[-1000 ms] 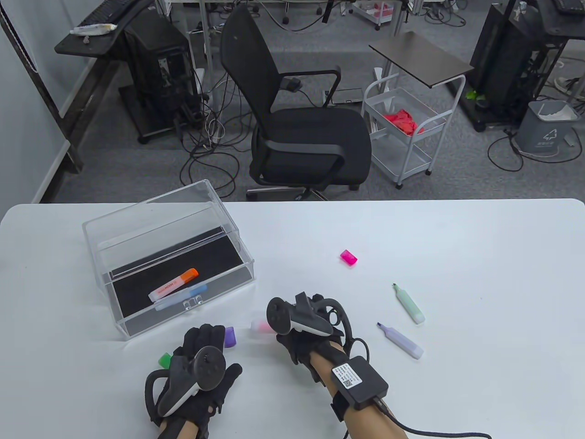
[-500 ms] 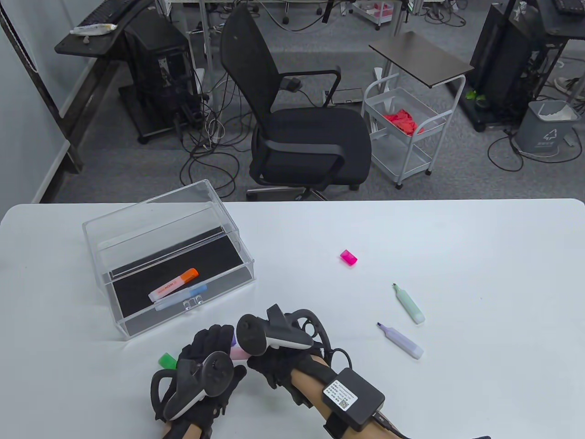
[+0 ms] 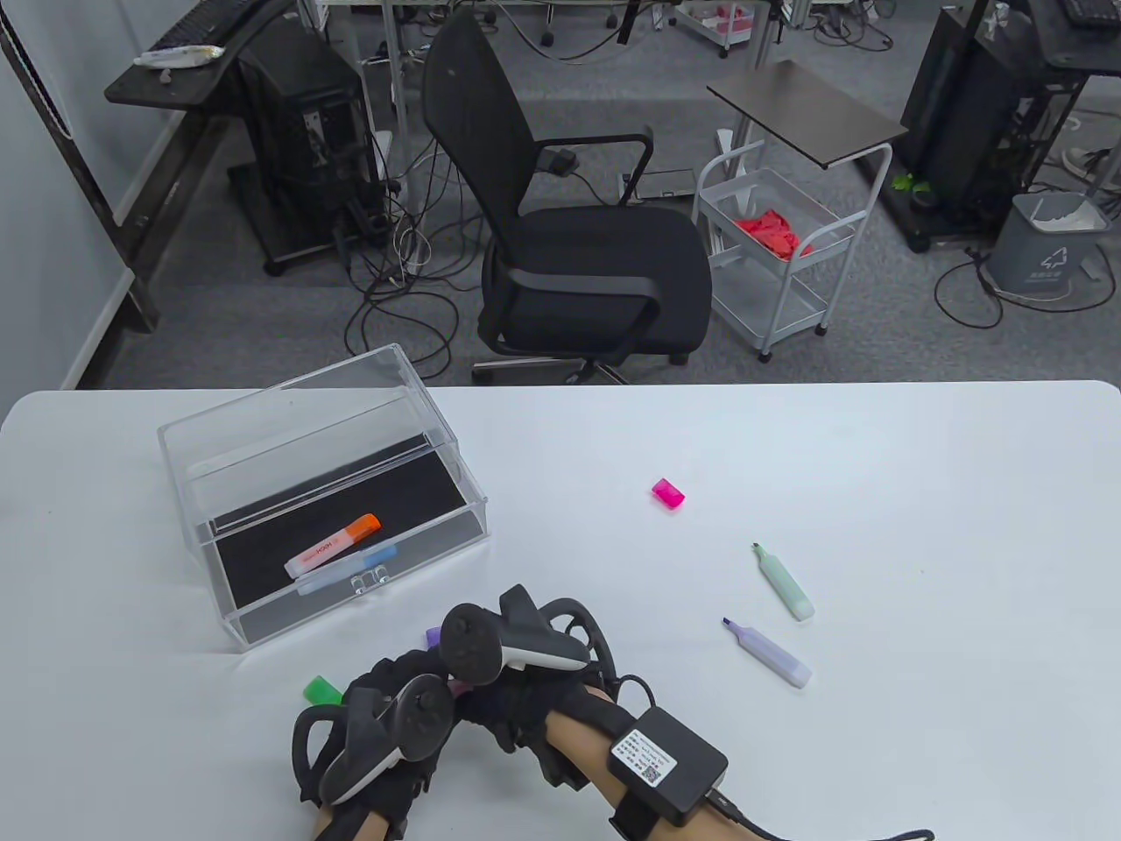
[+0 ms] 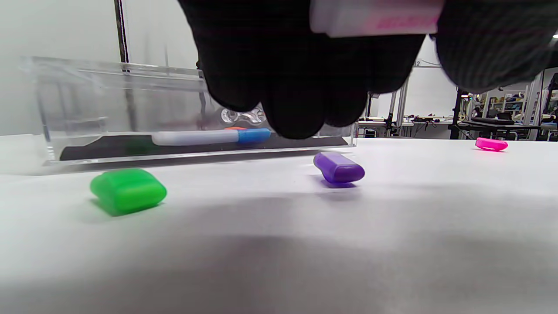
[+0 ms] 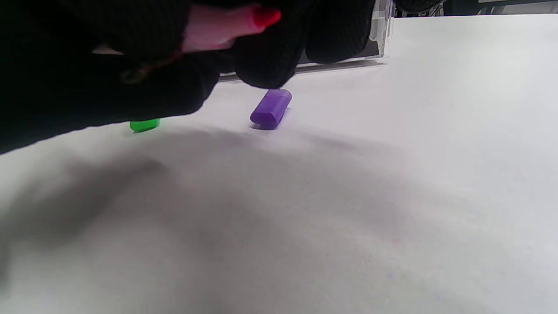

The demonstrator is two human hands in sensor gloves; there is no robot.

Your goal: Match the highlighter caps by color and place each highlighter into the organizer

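My two hands meet near the table's front edge, left hand [image 3: 405, 692] and right hand [image 3: 495, 701] close together. Both grip an uncapped pink highlighter [image 4: 375, 17], whose pink tip [image 5: 266, 16] shows in the right wrist view. In the table view the trackers hide most of it. A purple cap [image 4: 339, 167] and a green cap [image 4: 127, 191] lie on the table just beyond my fingers. The pink cap [image 3: 668, 493] sits far off, mid-table. The clear organizer [image 3: 263, 420] at left holds an orange-capped highlighter [image 3: 333, 545] and a blue-capped one [image 3: 350, 569].
An uncapped green highlighter [image 3: 784, 583] and an uncapped purple highlighter [image 3: 771, 653] lie on the white table [image 3: 920, 491] to my right. A black office chair [image 3: 569, 245] stands beyond the far edge.
My right hand has carried the pink highlighter left and toward me, to the left hand. The left hand has closed in on it. The caps have not moved.
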